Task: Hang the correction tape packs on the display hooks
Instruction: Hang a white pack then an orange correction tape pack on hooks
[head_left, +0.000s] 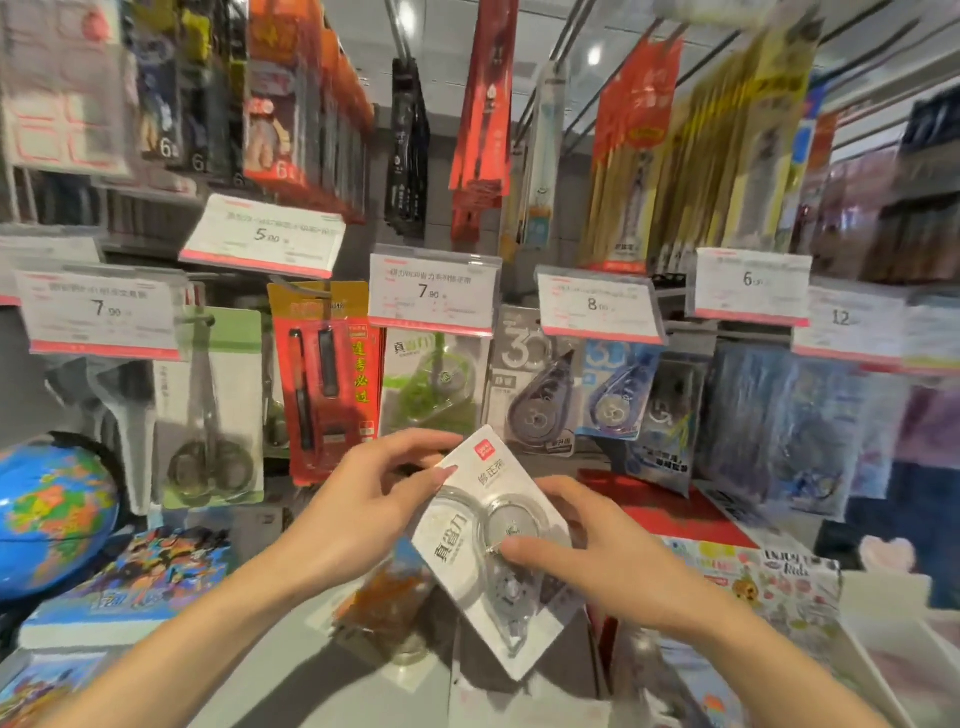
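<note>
Head view looks down at two bare hands holding one white correction tape pack (475, 512) in front of a wall of hanging stationery; the pack is tilted, its top corner pointing up toward the display and its lower end toward the person. Left hand (374, 499) has its grip clamped on the pack's upper left edge, thumb on the front face and fingers curled behind; right hand (597, 545) has its grip clamped on the pack's right side, thumb pressed on the clear blister near the middle and fingers behind. Just above the pack hangs a green correction tape pack (431, 389) under a price tag (434, 291) reading 7.90; to its right hang a grey pack (535, 395) and a blue pack (615, 389), side by side. Left of the green one hangs a red pen pack (327, 374), then a scissors pack (218, 410). At far left stands a blue globe (52, 514); printed boxes lie on the surface below the hands.
</note>
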